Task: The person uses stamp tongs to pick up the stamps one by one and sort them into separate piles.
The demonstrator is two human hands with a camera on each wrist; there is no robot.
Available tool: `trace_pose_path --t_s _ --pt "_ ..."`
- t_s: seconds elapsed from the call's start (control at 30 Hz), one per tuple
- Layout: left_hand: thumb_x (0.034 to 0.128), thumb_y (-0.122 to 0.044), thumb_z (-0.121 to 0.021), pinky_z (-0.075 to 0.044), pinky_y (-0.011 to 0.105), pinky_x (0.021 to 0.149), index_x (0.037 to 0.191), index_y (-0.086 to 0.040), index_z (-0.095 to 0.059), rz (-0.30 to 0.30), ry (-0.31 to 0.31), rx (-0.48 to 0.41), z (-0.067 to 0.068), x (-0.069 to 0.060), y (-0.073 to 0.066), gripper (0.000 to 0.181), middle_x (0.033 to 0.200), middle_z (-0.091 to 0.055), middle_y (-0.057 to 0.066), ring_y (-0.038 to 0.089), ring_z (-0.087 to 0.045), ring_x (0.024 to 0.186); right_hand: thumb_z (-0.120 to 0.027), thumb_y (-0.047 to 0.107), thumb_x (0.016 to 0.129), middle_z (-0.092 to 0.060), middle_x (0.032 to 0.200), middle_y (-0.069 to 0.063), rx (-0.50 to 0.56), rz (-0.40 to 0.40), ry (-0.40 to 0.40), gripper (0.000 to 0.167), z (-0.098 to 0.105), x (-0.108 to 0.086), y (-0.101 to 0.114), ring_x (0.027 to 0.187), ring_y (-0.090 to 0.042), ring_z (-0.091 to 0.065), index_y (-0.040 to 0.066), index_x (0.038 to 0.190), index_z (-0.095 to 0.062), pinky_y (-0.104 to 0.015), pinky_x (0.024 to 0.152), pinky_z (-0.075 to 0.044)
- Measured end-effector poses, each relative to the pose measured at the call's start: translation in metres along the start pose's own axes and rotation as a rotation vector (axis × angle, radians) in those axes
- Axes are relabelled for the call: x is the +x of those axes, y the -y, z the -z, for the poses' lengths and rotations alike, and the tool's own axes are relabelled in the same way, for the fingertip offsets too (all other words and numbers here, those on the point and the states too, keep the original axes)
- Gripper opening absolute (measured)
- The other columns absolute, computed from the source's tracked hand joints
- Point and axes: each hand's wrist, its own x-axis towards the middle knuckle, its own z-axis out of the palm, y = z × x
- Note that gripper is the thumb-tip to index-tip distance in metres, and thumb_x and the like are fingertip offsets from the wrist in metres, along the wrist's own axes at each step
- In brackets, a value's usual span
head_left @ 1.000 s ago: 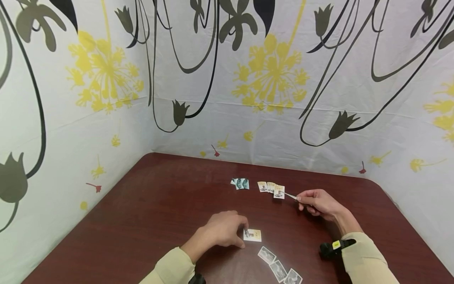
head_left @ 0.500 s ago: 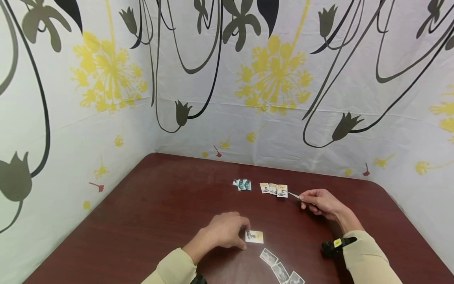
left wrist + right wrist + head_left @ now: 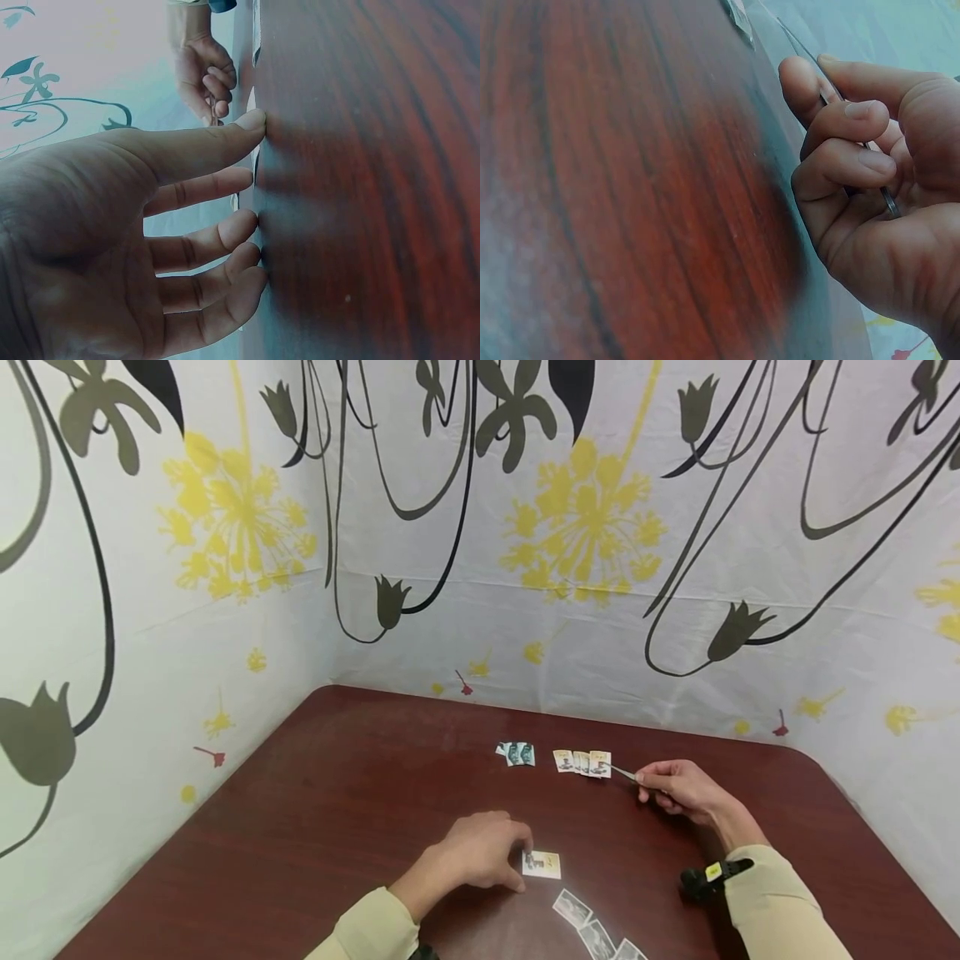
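My right hand (image 3: 678,789) holds slim metal tweezers (image 3: 624,772) between thumb and fingers; in the right wrist view the tweezers (image 3: 808,52) run back into the palm. Their tips meet a yellow-and-white stamp (image 3: 600,763) at the right end of a short overlapping row of similar stamps (image 3: 564,761). Nearer to me, my left hand (image 3: 483,850) rests its fingertips on the table, beside a single yellow-and-white stamp (image 3: 543,865). In the left wrist view the left hand (image 3: 172,225) has slightly bent, spread fingers; whether one touches the stamp I cannot tell.
Left of the yellow row lies a small overlapping group of teal stamps (image 3: 517,754). A slanting line of grey stamps (image 3: 596,937) lies near the front. The dark red wooden table (image 3: 360,793) ends at a white patterned cloth (image 3: 435,552) behind and left.
The stamp at the tweezers' tips has shifted slightly away from me, level with its row. The left hand stays in place. The head view has shifted a little.
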Motion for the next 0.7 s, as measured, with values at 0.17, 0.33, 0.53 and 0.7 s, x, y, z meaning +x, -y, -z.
trace_pose_path --t_s 0.17,0.33,0.53,0.7 --pt "0.0752 -0.044 -0.093 -0.047 0.032 0.066 0.103 -0.033 -0.073 -0.003 -0.004 0.005 0.0 0.0 0.0 0.036 0.089 -0.059 -0.013 0.006 -0.055 0.083 -0.058 0.02 0.109 -0.071 0.078 0.002 -0.009 -0.014 -0.003 0.032 0.001 0.003 0.0 0.054 -0.008 -0.044 -0.009 0.12 -0.067 -0.023 0.05 -0.038" --pt "0.0748 -0.044 -0.093 -0.047 0.031 0.066 0.103 -0.033 -0.073 0.001 -0.01 0.009 -0.001 -0.001 -0.001 0.036 0.089 -0.058 -0.013 0.006 -0.055 0.083 -0.058 0.02 0.109 -0.07 0.078 0.002 -0.018 -0.023 0.005 0.032 0.002 0.005 -0.002 0.055 -0.009 -0.044 -0.009 0.119 -0.067 -0.024 0.051 -0.038" --pt "0.0741 -0.044 -0.094 -0.047 0.031 0.067 0.104 -0.034 -0.073 0.0 -0.019 0.013 -0.003 -0.001 0.0 0.037 0.089 -0.058 -0.013 0.005 -0.055 0.083 -0.058 0.02 0.109 -0.069 0.078 0.001 -0.034 -0.027 0.008 0.031 0.002 0.008 0.0 0.056 -0.009 -0.043 -0.008 0.118 -0.067 -0.024 0.05 -0.037" --pt "0.0736 -0.045 -0.093 -0.048 0.031 0.068 0.103 -0.034 -0.073 0.001 -0.024 0.027 -0.002 -0.001 0.0 0.037 0.089 -0.058 -0.013 0.006 -0.056 0.084 -0.058 0.021 0.109 -0.07 0.077 0.001 -0.04 -0.052 -0.01 0.029 0.002 0.01 0.004 0.055 -0.01 -0.043 -0.006 0.115 -0.069 -0.024 0.05 -0.036"
